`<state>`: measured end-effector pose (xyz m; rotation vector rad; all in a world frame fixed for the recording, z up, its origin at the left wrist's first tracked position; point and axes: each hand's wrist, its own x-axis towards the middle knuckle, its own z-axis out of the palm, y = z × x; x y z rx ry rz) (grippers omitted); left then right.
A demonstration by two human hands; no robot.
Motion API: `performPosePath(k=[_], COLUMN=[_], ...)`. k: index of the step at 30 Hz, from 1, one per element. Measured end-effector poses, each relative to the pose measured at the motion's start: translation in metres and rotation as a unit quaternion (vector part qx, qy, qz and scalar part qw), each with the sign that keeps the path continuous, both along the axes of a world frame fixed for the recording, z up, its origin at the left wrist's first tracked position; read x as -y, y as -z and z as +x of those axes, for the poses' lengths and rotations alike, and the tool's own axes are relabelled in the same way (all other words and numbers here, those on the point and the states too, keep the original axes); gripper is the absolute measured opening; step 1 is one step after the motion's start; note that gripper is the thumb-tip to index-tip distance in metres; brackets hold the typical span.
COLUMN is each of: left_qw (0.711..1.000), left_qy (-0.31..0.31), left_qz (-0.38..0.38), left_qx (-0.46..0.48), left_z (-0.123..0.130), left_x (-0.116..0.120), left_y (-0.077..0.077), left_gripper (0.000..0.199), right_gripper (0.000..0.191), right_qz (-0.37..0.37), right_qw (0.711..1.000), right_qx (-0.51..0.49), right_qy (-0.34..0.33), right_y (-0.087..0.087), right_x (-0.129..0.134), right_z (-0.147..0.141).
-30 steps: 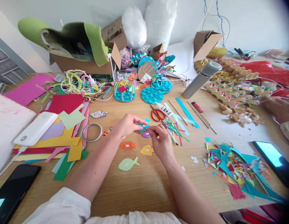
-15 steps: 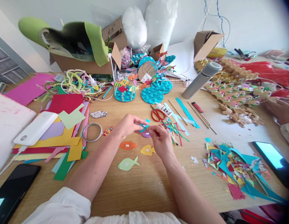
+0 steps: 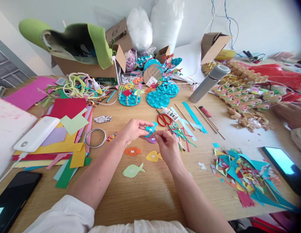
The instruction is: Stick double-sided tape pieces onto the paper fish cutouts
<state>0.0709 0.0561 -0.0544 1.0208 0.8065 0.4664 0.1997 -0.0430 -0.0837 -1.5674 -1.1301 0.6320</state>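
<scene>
My left hand [image 3: 137, 131] pinches a small blue paper fish [image 3: 150, 130] between thumb and fingers, above the table. My right hand [image 3: 167, 144] is closed, its thumb and fingertips pressed together at the fish's right edge; whatever they grip is too small to make out. Under the hands, a purple paper piece [image 3: 152, 140] is partly hidden. Nearby lie an orange paper fish [image 3: 133, 151], a yellow one [image 3: 152, 156] and a light green one [image 3: 132, 170], each with a small white patch on it.
Red-handled scissors [image 3: 164, 120], a white glue bottle [image 3: 170, 114] and paper strips lie beyond my right hand. A tape roll [image 3: 95, 137] is left. Paper scraps [image 3: 245, 176] and a phone [image 3: 284, 168] are right, near another person's hand [image 3: 286, 113]. A grey flask [image 3: 210, 83] stands behind.
The blue paper fish has turned in my left hand, so more of its flat face shows. Both hands are in nearly the same place.
</scene>
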Motion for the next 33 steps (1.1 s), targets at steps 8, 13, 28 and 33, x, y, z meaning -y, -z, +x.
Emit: performPosePath(k=[8,13,28,33], left_qw=[1.0,1.0,0.981,0.974], left_qy=[0.005,0.01,0.008,0.037], left_qz=[0.007,0.008,0.164,0.191], left_qx=[-0.005,-0.008,-0.106,-0.119], left_z=[0.0,0.0,0.004,0.006], left_x=[0.0,0.001,0.005,0.01], left_y=[-0.001,-0.002,-0.003,0.0], left_gripper=[0.063,0.063,0.053,0.056], right_gripper=[0.017,0.016,0.022,0.01], right_qz=[-0.004,0.007,0.131,0.137], right_qw=[0.999,0.999,0.928,0.904], right_qx=[-0.045,-0.015,0.348,0.403], right_qy=[0.025,0.052,0.016,0.021], right_y=[0.0,-0.003,-0.005,-0.004], right_x=[-0.002,0.0,0.007,0.007], right_z=[0.004,0.001,-0.001,-0.003])
